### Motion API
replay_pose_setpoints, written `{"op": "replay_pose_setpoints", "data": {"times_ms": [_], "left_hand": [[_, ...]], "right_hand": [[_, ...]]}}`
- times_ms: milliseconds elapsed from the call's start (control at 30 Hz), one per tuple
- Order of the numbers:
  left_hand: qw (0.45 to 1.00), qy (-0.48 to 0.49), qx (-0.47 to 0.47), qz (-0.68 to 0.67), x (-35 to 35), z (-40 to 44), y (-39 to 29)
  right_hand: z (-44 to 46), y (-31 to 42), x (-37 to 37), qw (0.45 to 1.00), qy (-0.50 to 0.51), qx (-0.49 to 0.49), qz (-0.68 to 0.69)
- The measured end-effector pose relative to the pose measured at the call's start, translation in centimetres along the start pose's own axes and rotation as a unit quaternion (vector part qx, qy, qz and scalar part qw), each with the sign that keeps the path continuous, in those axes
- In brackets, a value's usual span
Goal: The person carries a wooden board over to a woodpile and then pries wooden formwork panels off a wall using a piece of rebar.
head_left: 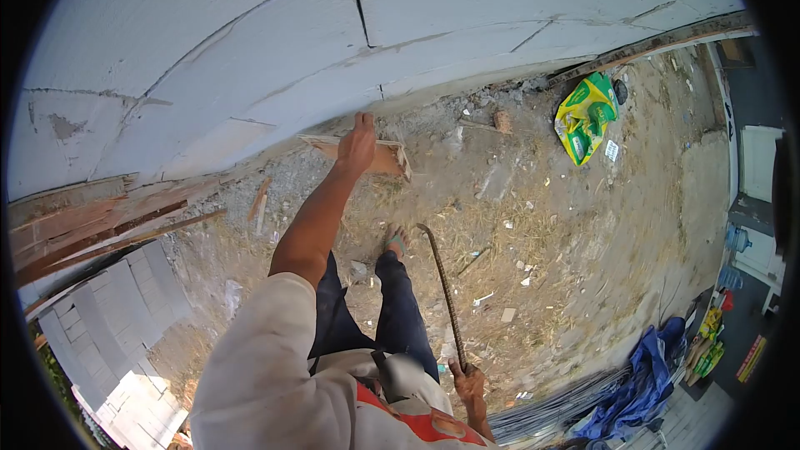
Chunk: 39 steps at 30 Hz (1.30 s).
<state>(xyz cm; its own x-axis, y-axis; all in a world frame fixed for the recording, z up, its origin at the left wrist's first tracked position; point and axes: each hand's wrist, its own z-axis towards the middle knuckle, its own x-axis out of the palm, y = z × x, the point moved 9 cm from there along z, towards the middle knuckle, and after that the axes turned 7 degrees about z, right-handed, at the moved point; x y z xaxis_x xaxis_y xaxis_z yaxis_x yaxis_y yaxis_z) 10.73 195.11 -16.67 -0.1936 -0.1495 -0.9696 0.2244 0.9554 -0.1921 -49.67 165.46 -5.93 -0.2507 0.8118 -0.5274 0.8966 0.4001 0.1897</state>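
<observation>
My left hand (358, 143) is stretched out to the foot of the white block wall (275, 50). Its fingers are closed at the upper edge of a short wooden board (387, 160), which stands by the wall; part of the board is hidden behind my hand and forearm. Low at my right side, my right hand (469, 385) is wrapped round the lower end of a ribbed steel pry bar (443, 283). The bar points away from me, and its hooked tip is above the ground near my sandalled foot (397, 242).
A green and yellow sack (587, 117) and a brick piece (502, 122) lie near the wall. Boards (108, 225) and grey blocks (117, 300) are at left. A blue tarp (642, 383) and long thin rods (550, 408) lie lower right. Debris dots the dirt.
</observation>
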Motion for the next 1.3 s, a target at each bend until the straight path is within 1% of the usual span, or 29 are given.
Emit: {"op": "replay_pose_setpoints", "data": {"times_ms": [67,100,133,200,233,267,300,333,400,433,500,533,600,633,700,733,767,800,833,900,1000,1033,1100,1133,1200,1300], "left_hand": [[0.994,0.017,-0.062,-0.089,-3.4,-0.4,0.5],[0.989,0.037,-0.093,-0.110,-2.7,-1.1,1.5],[0.982,0.057,-0.124,-0.131,-2.0,-2.6,2.5],[0.951,0.090,-0.129,-0.265,1.3,-7.1,4.2],[0.931,0.159,-0.136,-0.297,2.1,-9.9,4.6],[0.905,0.226,-0.144,-0.329,2.9,-13.2,4.9],[0.891,0.204,-0.166,-0.370,3.2,-16.5,5.8],[0.874,0.179,-0.187,-0.411,4.0,-19.7,6.9],[0.833,0.236,-0.185,-0.465,6.2,-25.0,8.6],[0.833,0.221,-0.194,-0.468,4.9,-26.6,9.4],[0.720,0.258,-0.335,-0.551,2.8,-30.7,10.6],[0.719,0.246,-0.337,-0.556,1.0,-31.3,11.2],[0.634,0.163,-0.340,-0.675,-3.3,-31.7,12.1],[0.631,0.155,-0.339,-0.680,-5.8,-31.9,12.3],[0.568,0.080,-0.289,-0.767,-11.5,-30.9,13.7],[0.564,0.078,-0.288,-0.770,-12.0,-30.8,14.9],[0.559,0.054,-0.287,-0.776,-12.4,-30.7,16.4],[0.554,0.031,-0.285,-0.781,-13.4,-30.6,17.9],[0.551,0.031,-0.282,-0.785,-14.3,-30.6,19.2],[0.544,0.008,-0.179,-0.820,-18.9,-30.1,20.5],[0.534,0.021,-0.166,-0.829,-20.6,-30.1,22.6],[0.532,0.023,-0.160,-0.831,-21.2,-30.2,23.1],[0.568,0.037,-0.163,-0.806,-22.1,-30.2,23.9],[0.565,0.042,-0.157,-0.809,-22.5,-30.2,24.1],[0.626,0.056,-0.143,-0.764,-23.0,-30.0,24.5],[0.620,0.051,-0.114,-0.775,-23.7,-29.2,25.4]], "right_hand": [[-0.5,2.1,-1.5,1.000,0.005,-0.019,0.010],[-0.6,3.1,-1.8,0.999,0.009,-0.037,0.027],[-0.2,3.9,-2.1,0.996,-0.005,-0.089,-0.003],[-0.7,5.6,-3.0,0.995,0.009,-0.103,-0.003],[-0.8,6.5,-3.3,0.994,0.021,-0.108,-0.001],[-1.1,7.9,-3.6,0.989,0.020,-0.142,-0.029],[-1.4,8.9,-3.7,0.987,0.025,-0.157,-0.034],[-1.7,10.4,-4.0,0.979,0.017,-0.193,-0.066],[-3.2,14.5,-4.4,0.957,0.006,-0.271,-0.107],[-4.3,16.7,-4.6,0.951,0.010,-0.286,-0.116],[-6.7,20.9,-4.0,0.952,0.040,-0.288,-0.100],[-7.7,22.8,-3.5,0.948,0.041,-0.299,-0.106],[-10.1,26.5,-2.1,0.938,0.045,-0.331,-0.090],[-11.0,28.0,-1.2,0.935,0.043,-0.337,-0.097],[-13.6,31.2,0.9,0.919,0.059,-0.387,-0.043],[-14.6,32.1,1.9,0.916,0.060,-0.394,-0.049],[-16.0,33.0,2.6,0.916,0.057,-0.394,-0.054],[-18.0,34.3,3.2,0.913,0.057,-0.401,-0.043],[-19.9,35.4,3.8,0.910,0.057,-0.410,-0.030],[-22.6,36.3,4.9,0.913,0.041,-0.403,-0.038],[-27.3,37.7,5.9,0.905,-0.039,-0.402,-0.137],[-28.3,37.6,6.5,0.905,-0.045,-0.401,-0.137],[-30.3,37.3,7.2,0.898,-0.085,-0.410,-0.138],[-31.2,37.1,7.5,0.896,-0.103,-0.401,-0.161],[-32.7,37.0,8.3,0.901,-0.117,-0.386,-0.157],[-35.1,38.3,9.5,0.903,-0.144,-0.375,-0.150]]}}
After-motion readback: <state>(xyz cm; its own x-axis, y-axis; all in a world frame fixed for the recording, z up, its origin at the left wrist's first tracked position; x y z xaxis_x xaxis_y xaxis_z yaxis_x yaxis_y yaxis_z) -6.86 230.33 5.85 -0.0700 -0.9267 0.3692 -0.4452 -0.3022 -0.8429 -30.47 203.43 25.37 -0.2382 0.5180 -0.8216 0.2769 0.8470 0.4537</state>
